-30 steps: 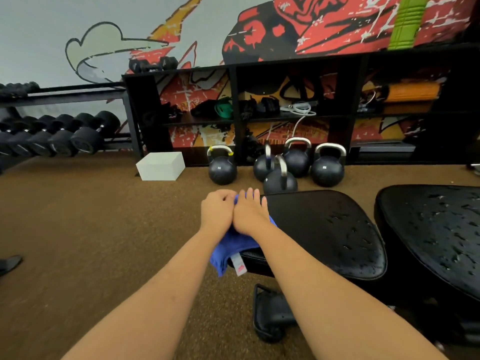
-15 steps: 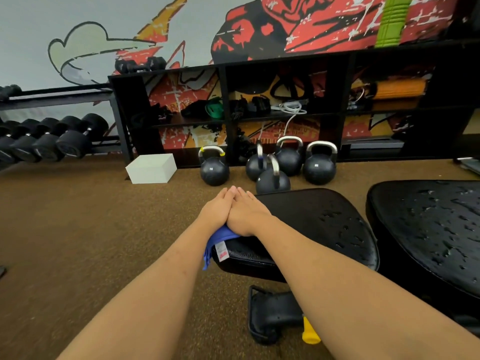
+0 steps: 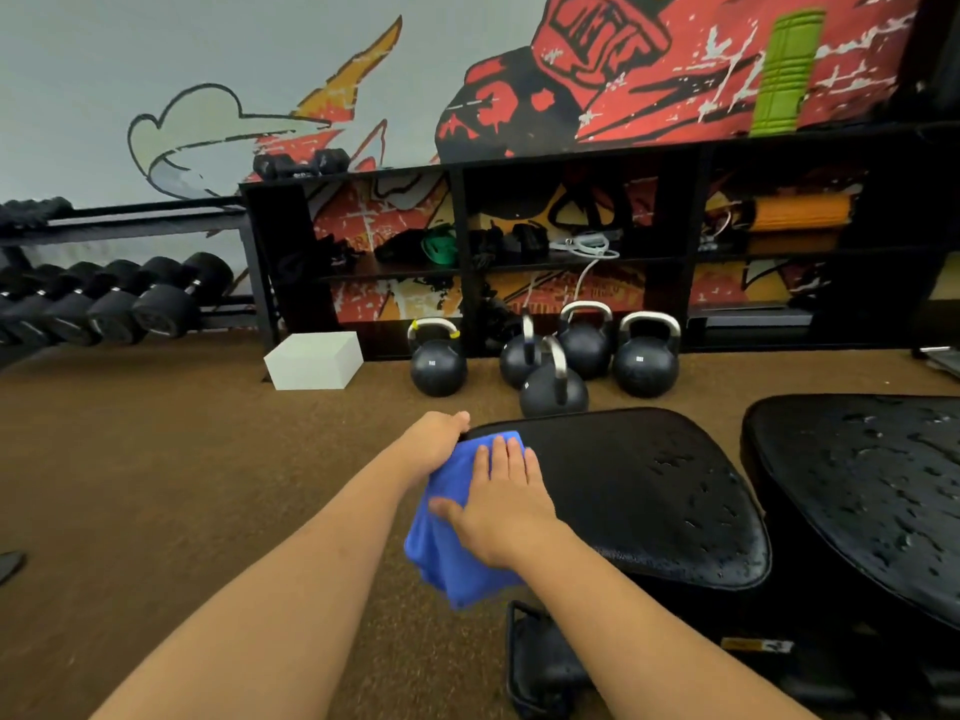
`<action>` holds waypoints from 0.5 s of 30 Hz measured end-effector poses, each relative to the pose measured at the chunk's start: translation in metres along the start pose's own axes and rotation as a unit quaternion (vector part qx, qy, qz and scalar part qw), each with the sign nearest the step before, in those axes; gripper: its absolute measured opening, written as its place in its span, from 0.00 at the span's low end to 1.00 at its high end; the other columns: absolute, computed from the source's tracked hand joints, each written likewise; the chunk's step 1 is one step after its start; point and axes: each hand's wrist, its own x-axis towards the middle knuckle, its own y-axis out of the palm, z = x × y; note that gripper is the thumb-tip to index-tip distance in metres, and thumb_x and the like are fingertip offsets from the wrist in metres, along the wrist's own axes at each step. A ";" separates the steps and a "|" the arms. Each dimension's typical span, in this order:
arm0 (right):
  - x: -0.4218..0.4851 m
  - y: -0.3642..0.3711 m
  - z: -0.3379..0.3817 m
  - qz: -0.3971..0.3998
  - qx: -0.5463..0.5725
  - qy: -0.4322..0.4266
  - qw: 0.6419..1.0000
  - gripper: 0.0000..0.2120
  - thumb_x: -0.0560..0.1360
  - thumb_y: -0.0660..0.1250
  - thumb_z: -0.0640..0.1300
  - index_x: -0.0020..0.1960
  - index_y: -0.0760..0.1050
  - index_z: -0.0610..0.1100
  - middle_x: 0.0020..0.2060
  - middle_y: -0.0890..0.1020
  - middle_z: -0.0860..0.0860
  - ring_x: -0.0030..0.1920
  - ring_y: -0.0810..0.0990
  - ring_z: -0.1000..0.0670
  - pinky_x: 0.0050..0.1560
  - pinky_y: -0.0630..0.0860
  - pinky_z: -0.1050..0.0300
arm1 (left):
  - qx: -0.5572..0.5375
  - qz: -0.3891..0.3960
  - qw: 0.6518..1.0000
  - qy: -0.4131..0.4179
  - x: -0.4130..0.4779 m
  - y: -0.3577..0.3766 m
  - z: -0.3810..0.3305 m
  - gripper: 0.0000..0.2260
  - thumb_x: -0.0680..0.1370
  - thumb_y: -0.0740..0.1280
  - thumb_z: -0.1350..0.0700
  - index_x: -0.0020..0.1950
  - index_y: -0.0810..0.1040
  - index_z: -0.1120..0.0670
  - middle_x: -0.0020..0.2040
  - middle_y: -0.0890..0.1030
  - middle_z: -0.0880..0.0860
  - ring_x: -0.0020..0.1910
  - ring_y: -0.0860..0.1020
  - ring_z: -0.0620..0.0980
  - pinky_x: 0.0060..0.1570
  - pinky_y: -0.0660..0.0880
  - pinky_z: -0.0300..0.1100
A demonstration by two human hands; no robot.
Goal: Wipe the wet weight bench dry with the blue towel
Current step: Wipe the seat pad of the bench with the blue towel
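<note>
Two hands: apart now, no longer pressed side by side at the near corner of the seat pad (image 3: 623, 475) as half a second ago.
Left hand (image 3: 439, 439): moved out to the pad's far left rim, fingers curled over the edge and hidden; gripping the blue towel (image 3: 452, 558) or the rim, cannot tell.
Right hand (image 3: 501, 504): laid flat on the towel, fingers straight and slightly apart, pressing it onto the pad.
Towel: spread wider than before over the pad's left edge, lower part hanging off the side; white tag gone from sight.
Water beads (image 3: 670, 462): on the pad's right half and across the back pad (image 3: 862, 475).
Shelf unit (image 3: 460, 215): green band (image 3: 439, 246) and black gear in the upper left cubby, white cord (image 3: 587, 246) in the middle one, orange roller (image 3: 800, 213) in the upper right.
White box (image 3: 314, 361): on the floor beside the kettlebells (image 3: 644, 358), contents hidden.
</note>
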 end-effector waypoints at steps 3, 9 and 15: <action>0.039 0.002 0.002 -0.039 0.031 -0.002 0.999 0.40 0.80 0.45 0.65 0.79 0.41 0.38 0.79 0.42 0.40 0.78 0.37 0.43 0.77 0.36 0.44 | 0.008 0.010 1.000 0.006 0.008 -0.002 -0.001 0.16 0.84 0.58 0.53 0.52 0.82 0.62 0.55 0.82 0.62 0.50 0.77 0.54 0.62 0.71 0.52; 0.031 -0.005 0.007 -0.034 0.043 -0.005 0.999 0.39 0.80 0.45 0.64 0.79 0.41 0.37 0.79 0.44 0.40 0.79 0.39 0.43 0.78 0.40 0.46 | -0.001 -0.009 1.000 -0.029 0.008 -0.006 -0.014 0.19 0.85 0.53 0.51 0.57 0.79 0.61 0.63 0.78 0.64 0.60 0.77 0.58 0.65 0.69 0.49; -0.059 0.014 0.007 -0.026 -0.020 -0.013 0.999 0.36 0.82 0.41 0.62 0.79 0.37 0.38 0.79 0.40 0.42 0.79 0.37 0.45 0.77 0.36 0.48 | -0.021 -0.011 0.998 -0.055 0.004 -0.002 -0.022 0.12 0.84 0.54 0.54 0.50 0.75 0.57 0.44 0.74 0.54 0.37 0.70 0.48 0.40 0.71 0.42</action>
